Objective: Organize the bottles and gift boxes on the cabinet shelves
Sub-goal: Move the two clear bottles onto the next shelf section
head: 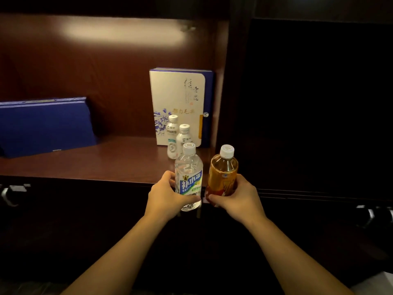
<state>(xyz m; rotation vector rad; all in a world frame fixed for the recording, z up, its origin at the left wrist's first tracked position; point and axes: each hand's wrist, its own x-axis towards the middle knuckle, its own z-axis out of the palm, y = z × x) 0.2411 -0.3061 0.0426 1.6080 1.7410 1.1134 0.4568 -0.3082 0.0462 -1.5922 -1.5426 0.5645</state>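
My left hand (164,195) grips a clear water bottle (188,171) with a blue and white label, held upright at the shelf's front edge. My right hand (235,198) grips an amber drink bottle (223,170) with a white cap, just right of it. Behind them two small white bottles (172,135) (184,136) stand on the wooden shelf (95,162). A cream and blue gift box (180,96) stands upright against the shelf's right wall. A blue gift box (42,124) leans at the shelf's left.
The cabinet's dark vertical panel (225,81) closes the shelf on the right, with a dark compartment (319,103) beyond it. Below the shelf lies a dark cabinet front (85,209). Bare shelf surface lies between the two gift boxes.
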